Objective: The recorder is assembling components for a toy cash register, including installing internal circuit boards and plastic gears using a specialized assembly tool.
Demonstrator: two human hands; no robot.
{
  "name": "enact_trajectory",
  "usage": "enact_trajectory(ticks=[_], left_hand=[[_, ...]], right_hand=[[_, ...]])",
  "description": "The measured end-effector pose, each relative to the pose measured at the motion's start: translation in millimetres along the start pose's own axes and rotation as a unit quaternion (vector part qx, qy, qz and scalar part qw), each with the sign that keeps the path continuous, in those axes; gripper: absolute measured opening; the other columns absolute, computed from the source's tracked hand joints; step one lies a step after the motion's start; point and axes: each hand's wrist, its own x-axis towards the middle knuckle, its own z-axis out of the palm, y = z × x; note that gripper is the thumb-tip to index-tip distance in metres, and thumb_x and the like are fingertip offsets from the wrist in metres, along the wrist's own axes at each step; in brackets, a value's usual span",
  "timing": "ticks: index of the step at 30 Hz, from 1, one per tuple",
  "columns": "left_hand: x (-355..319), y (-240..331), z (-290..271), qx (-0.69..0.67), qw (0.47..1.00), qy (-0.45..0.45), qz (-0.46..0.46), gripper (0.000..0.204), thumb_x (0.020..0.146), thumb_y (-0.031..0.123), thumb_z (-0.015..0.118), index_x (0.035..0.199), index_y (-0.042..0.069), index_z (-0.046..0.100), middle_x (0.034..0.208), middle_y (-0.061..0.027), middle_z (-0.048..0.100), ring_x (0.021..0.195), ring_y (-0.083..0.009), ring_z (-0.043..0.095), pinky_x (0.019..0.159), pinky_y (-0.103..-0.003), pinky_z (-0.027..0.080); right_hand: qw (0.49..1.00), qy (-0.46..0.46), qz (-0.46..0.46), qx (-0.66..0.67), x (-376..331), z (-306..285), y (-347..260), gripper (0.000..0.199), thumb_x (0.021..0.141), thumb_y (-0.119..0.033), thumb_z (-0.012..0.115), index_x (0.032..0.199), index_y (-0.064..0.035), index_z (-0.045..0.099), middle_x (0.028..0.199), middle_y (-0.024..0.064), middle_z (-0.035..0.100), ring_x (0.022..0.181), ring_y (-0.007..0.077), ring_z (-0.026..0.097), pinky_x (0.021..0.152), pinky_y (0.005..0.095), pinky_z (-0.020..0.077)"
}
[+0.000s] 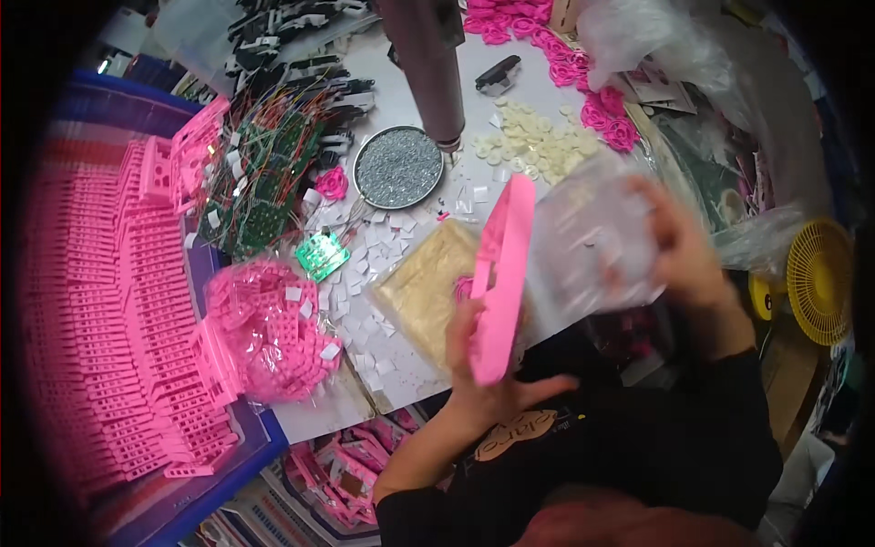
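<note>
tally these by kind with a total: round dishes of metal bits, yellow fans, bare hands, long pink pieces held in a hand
Round dish: 1
Yellow fan: 1
Bare hands, left hand and right hand: 2
Held pink piece: 1
Total: 5

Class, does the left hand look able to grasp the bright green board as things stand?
Probably not: the pink casing occupies the left hand, though the bright green board lies uncovered.
</note>
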Motion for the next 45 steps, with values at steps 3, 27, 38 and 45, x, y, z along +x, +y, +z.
enact_trajectory(ticks=[3,27,38,45], left_hand=[[-4,-8,4,-0.139,0.984,0.017,-0.106,0.053,0.087,0.025,0.074,0.128,0.001,0.051,0.119,-0.0147,0.055,0.112,-0.0247,0.054,0.094,-0.040,0.045],[-29,-40,-42,-0.244,0.857,0.281,-0.357,0.102,0.076,0.006,0.077,0.159,0.001,0.018,0.132,-0.0125,0.037,0.123,-0.0244,0.048,0.098,-0.033,0.047],[-35,-31,-55,-0.057,0.898,0.231,-0.369,0.105,0.071,0.004,0.080,0.159,0.005,0.022,0.123,-0.0103,0.039,0.112,-0.0202,0.049,0.082,-0.027,0.049],[-29,-41,-52,-0.051,0.909,0.239,-0.339,0.088,0.084,0.012,0.075,0.155,0.003,0.024,0.133,-0.0148,0.045,0.117,-0.0233,0.056,0.087,-0.033,0.054]], right_hand=[[0.954,-0.200,0.138,0.175,18,72,1,0.069,0.093,-0.011,0.068,0.151,-0.0069,0.032,0.117,0.0119,0.066,0.109,0.0235,0.066,0.082,0.0322,0.0566],[0.947,-0.142,-0.166,-0.238,70,135,94,0.064,0.084,-0.039,0.076,0.129,0.0012,0.052,0.097,0.0196,0.066,0.086,0.0372,0.066,0.077,0.0422,0.0507],[0.947,-0.221,-0.114,-0.205,72,132,94,0.070,0.087,-0.033,0.075,0.139,-0.0001,0.041,0.109,0.0185,0.062,0.099,0.0290,0.064,0.086,0.0382,0.0489],[0.972,-0.229,0.048,0.021,74,141,98,0.082,0.087,-0.019,0.075,0.152,0.0008,0.029,0.136,0.0132,0.053,0.127,0.0209,0.051,0.107,0.0359,0.0411]])
